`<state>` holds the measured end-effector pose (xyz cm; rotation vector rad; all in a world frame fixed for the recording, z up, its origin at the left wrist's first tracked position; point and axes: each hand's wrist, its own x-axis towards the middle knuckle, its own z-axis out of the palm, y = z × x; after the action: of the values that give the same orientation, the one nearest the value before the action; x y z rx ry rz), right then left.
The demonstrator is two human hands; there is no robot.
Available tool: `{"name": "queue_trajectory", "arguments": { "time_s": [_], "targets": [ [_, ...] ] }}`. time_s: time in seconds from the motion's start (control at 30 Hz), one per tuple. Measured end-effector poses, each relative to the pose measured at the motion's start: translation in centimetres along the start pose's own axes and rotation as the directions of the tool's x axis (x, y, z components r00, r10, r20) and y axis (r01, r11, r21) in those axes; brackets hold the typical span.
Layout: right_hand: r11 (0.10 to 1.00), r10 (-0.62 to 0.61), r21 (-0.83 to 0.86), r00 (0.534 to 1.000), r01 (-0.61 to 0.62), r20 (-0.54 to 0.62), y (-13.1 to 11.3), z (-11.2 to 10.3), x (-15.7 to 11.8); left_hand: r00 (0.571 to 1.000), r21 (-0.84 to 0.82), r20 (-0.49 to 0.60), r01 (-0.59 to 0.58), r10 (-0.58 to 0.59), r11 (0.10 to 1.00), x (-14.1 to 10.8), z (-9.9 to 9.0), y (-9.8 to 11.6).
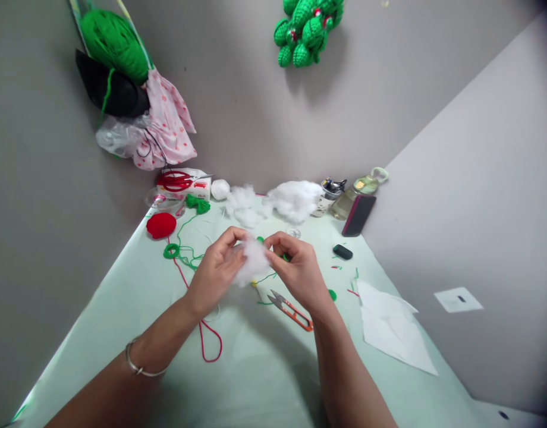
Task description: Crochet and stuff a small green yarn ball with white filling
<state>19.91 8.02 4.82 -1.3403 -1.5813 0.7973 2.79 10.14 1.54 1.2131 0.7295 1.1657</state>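
Between my two hands, above the middle of the table, is a loose tuft of white fibre stuffing [252, 261]. My left hand [216, 265] grips its left side, fingers curled round it. My right hand [295, 265] pinches the right side between thumb and fingers. A small green piece shows partly behind the right fingers; I cannot make out what it is. Below the hands lie orange-handled thread snips [292, 310]. Larger heaps of white stuffing [295, 201] sit at the back of the table.
On the left are a red yarn ball [161, 226], a green crocheted ring [170, 251] and loose yarn strands. Red-handled scissors [175, 181] lie behind. A bottle [348, 199], a phone [359, 216] and white paper [392, 324] are on the right. Green crocheted pieces [307, 32] hang above.
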Motion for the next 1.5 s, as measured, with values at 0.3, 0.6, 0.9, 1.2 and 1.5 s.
{"name": "queue_trajectory", "arguments": {
  "time_s": [0.3, 0.6, 0.9, 1.2, 1.5],
  "targets": [
    [0.979, -0.105, -0.190, 0.983, 0.076, -0.149, -0.3, 0.5, -0.7, 0.996, 0.122, 0.081, 0.036, -0.046, 0.992, -0.2, -0.5, 1.8],
    [0.986, -0.036, -0.163, 0.999, 0.041, 0.037, -1.7, -0.3, -1.4, 0.997, 0.288, -0.009, -0.071, 0.077, 0.955, -0.4, 0.1, 1.2],
    [0.990, 0.008, 0.137, 0.982, -0.034, 0.189, -1.4, 0.1, -0.9, 0.822, 0.555, -0.074, -0.436, 0.564, 0.708, 0.1, 0.1, -0.9],
    [0.987, 0.051, 0.152, 0.999, -0.051, 0.007, -0.7, 1.5, -0.3, 0.967, 0.332, -0.002, -0.240, 0.255, 0.912, -0.4, 0.3, 0.5],
    [0.997, -0.006, 0.080, 1.000, 0.006, 0.011, -1.1, 0.4, -1.1, 0.995, 0.088, 0.085, 0.039, -0.046, 0.995, -0.3, -0.2, 1.7]
  ]
}}
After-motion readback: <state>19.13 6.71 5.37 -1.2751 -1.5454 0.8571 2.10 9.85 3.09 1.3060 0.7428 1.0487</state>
